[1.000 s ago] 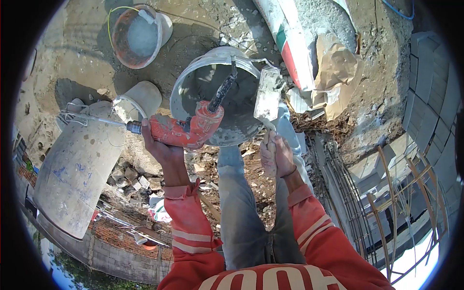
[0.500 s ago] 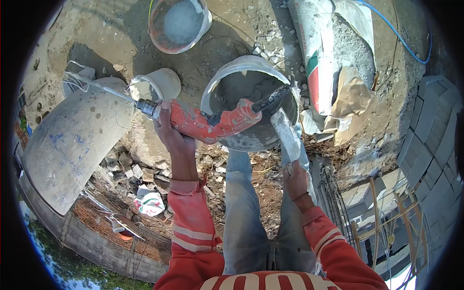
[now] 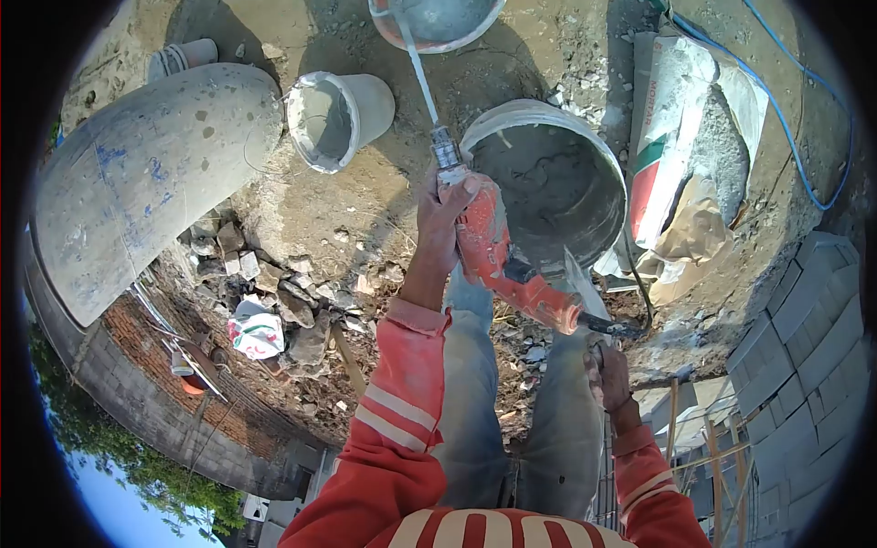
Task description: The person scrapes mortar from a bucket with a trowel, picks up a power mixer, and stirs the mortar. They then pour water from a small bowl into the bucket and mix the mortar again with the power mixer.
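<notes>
A red power drill (image 3: 486, 239) with a mixing rod (image 3: 418, 73) is gripped at its front by my left hand (image 3: 445, 208). The rod points up over the upper bucket (image 3: 443, 27), which holds cloudy liquid. My right hand (image 3: 610, 373) is closed around the lower end of a pale, coated flat tool (image 3: 586, 281), just below the drill's back end. Beyond the drill stands a large bucket (image 3: 557, 183) of wet grey mortar. The tool's upper end is near this bucket's lower rim.
A white bucket (image 3: 354, 117) with grey contents stands left, beside a large curved panel (image 3: 146, 173). An open mortar bag (image 3: 650, 137) and blue hose (image 3: 793, 137) lie right. Rubble (image 3: 274, 283) lies lower left, stacked grey tiles (image 3: 786, 365) lower right.
The drill has swung so its rod points up, away from the left panel. The buckets and bag appear shifted right in view. My right hand is lower, still holding the flat tool.
</notes>
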`<control>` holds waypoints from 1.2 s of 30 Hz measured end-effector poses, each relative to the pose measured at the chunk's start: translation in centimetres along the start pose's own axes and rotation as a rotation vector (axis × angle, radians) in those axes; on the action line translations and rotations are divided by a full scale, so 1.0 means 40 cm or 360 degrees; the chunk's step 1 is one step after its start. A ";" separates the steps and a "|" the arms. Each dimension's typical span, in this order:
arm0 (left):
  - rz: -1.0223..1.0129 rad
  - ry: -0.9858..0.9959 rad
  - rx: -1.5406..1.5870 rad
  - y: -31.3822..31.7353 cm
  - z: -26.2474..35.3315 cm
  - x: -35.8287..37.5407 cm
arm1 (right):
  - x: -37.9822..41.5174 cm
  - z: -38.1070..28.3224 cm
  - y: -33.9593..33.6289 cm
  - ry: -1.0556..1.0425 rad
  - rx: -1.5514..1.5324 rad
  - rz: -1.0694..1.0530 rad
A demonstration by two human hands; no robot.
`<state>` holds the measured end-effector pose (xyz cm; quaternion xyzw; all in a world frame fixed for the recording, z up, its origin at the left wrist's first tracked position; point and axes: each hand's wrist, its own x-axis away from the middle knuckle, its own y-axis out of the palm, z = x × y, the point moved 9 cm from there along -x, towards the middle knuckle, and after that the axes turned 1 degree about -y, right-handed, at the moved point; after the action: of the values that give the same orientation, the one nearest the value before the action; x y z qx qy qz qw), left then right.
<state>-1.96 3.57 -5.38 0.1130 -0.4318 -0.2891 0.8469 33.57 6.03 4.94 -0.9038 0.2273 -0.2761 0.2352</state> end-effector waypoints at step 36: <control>-0.0271 -0.0255 -0.0175 0.037 -0.096 0.029 | -0.092 0.091 0.149 0.0524 -0.0852 -0.0270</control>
<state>2.22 3.87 -6.28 0.0791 -0.4705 -0.3914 0.7869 31.36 4.44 -2.47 -0.8925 0.2507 -0.3675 -0.0745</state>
